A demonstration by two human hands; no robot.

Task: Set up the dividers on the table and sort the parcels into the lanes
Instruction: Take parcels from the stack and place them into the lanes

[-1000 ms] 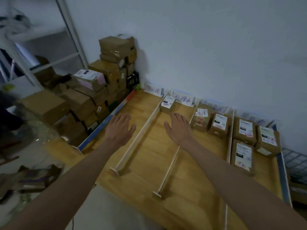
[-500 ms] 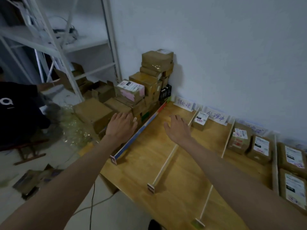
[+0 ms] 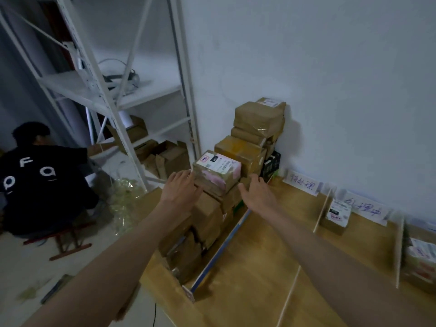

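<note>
1. The left hand point(image 3: 180, 188) and the right hand point(image 3: 256, 194) reach forward with fingers straight and spread, one on each side of a parcel with a white and pink label point(image 3: 217, 172). Neither hand holds anything; the left fingertips are at the parcel's left edge, though contact cannot be confirmed.

2. That parcel sits on top of a stack of brown parcels point(image 3: 257, 128) piled against the wall at the left end of the table point(image 3: 247, 267), outside the blue-edged board point(image 3: 219, 253) that bounds the lanes.

3. The dividers are already standing: 1 thin strip point(image 3: 322, 212) runs from the wall beside a small labelled box point(image 3: 336, 217), and another strip point(image 3: 399, 251) stands further right with more parcels point(image 3: 422, 260) beyond it. Handwritten paper signs point(image 3: 303, 185) lean on the wall above the lanes.

4. My reading: the next step is lifting the labelled parcel.

5. Risks, as I judge them:
   - The stack looks uneven, so pulling the top parcel sideways could topple its neighbours to the floor.
   - A loose 2-handed hold could let it slip.
   - Swinging it low over the table could knock a thin strip over.

6. Another person point(image 3: 40, 182) crouches by the metal shelves point(image 3: 113, 90), well apart.
</note>
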